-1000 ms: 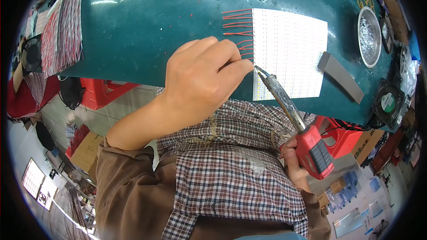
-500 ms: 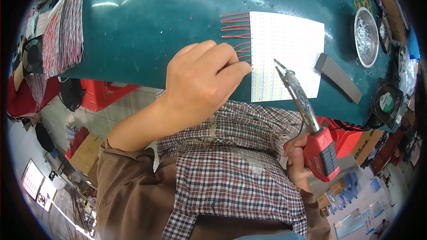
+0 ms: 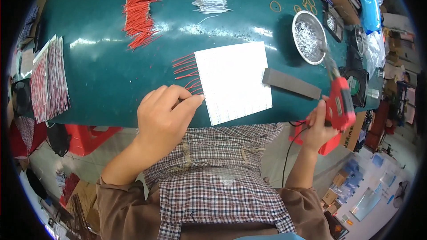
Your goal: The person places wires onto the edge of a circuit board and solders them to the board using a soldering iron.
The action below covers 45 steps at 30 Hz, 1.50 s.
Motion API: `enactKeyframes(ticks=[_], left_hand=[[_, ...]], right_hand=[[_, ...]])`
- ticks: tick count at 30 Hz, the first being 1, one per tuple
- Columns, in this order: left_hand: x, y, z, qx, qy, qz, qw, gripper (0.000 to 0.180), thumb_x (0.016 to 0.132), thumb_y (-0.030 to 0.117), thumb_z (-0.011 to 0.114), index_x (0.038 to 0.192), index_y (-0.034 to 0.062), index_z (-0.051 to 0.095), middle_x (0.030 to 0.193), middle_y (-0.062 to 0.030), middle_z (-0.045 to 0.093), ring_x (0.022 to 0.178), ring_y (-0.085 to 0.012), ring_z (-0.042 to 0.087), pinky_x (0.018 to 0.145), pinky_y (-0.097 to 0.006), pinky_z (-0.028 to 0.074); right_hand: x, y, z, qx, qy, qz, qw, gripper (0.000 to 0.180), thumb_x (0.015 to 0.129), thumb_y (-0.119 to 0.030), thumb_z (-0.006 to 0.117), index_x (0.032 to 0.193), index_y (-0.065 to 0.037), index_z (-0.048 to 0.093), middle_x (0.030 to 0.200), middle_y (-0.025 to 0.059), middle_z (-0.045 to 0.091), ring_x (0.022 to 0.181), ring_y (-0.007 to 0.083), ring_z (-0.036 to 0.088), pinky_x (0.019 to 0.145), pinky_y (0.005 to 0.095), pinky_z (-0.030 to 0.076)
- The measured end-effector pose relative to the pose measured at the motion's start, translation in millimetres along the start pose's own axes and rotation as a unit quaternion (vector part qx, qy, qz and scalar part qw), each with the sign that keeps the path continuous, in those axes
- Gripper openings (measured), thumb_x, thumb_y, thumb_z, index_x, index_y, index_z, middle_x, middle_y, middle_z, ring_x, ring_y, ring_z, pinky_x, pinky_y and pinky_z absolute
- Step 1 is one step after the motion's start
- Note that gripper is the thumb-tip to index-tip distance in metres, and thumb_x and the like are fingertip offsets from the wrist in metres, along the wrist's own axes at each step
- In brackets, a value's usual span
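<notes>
The left hand (image 3: 163, 114) pinches a red wire (image 3: 189, 101) at the edge of the white board (image 3: 232, 80). The right hand (image 3: 321, 126) grips a red soldering iron (image 3: 338, 100), its tip over the metal bowl (image 3: 308, 31). The hot tip can burn the pinching fingers if it comes too near.

Brightly, evenly lit from overhead; white glare streaks across the glossy green counter (image 3: 102, 75). Strong fisheye bending, black vignette at rim; centre sharp.

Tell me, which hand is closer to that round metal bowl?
The right hand. It holds a red soldering tool whose tip reaches the metal bowl. The left hand rests well to the bowl's left, at the white board's edge.
</notes>
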<state>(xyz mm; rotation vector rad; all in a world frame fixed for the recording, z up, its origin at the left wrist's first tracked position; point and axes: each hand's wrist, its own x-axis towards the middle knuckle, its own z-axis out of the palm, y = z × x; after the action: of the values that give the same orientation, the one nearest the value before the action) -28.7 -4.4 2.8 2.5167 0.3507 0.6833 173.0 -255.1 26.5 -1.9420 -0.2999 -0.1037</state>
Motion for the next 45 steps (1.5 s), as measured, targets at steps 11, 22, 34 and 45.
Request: enactKeyframes(ticks=[11,22,34,45], left_hand=[[1,-2,-13,-0.001,-0.022,-0.036,0.999,0.029,0.067,0.002,0.074,0.095,0.011,0.072,0.076,-0.0007,0.055,0.066,-0.0171,0.052,0.058,-0.031,0.04],[-6,5,4,-0.004,0.001,-0.039,0.999,0.014,0.071,0.007,0.078,0.079,0.0093,0.066,0.074,-0.0021,0.057,0.066,-0.0203,0.054,0.058,-0.033,0.04],[-6,6,13,0.002,0.021,-0.044,0.999,0.017,0.068,0.002,0.076,0.077,0.0096,0.064,0.073,-0.0022,0.057,0.065,-0.0205,0.055,0.057,-0.033,0.04],[-6,9,14,-0.006,0.031,-0.062,0.998,0.016,0.067,0.001,0.075,0.075,0.0089,0.064,0.071,-0.002,0.058,0.064,-0.0205,0.055,0.057,-0.033,0.041]], right_hand=[[37,-79,-72,-0.159,0.08,-0.274,0.945,0.023,0.089,-0.002,0.061,0.108,0.01,0.056,0.063,0.0065,0.052,0.05,0.01,0.042,0.048,0.0228,0.032],[-83,-28,-37,0.107,-0.299,0.129,0.94,0.034,0.092,-0.015,0.058,0.123,-0.002,0.052,0.07,0.0024,0.051,0.056,0.0097,0.046,0.055,0.0275,0.041],[-107,-10,-40,-0.067,-0.403,0.115,0.905,0.013,0.077,-0.005,0.07,0.089,-0.002,0.067,0.079,0.0092,0.065,0.069,0.0238,0.064,0.064,0.0345,0.052],[-108,-13,-30,0.01,-0.446,0.168,0.879,0.014,0.093,-0.013,0.058,0.089,-0.003,0.049,0.073,0.006,0.047,0.059,0.0141,0.047,0.057,0.0286,0.044]])
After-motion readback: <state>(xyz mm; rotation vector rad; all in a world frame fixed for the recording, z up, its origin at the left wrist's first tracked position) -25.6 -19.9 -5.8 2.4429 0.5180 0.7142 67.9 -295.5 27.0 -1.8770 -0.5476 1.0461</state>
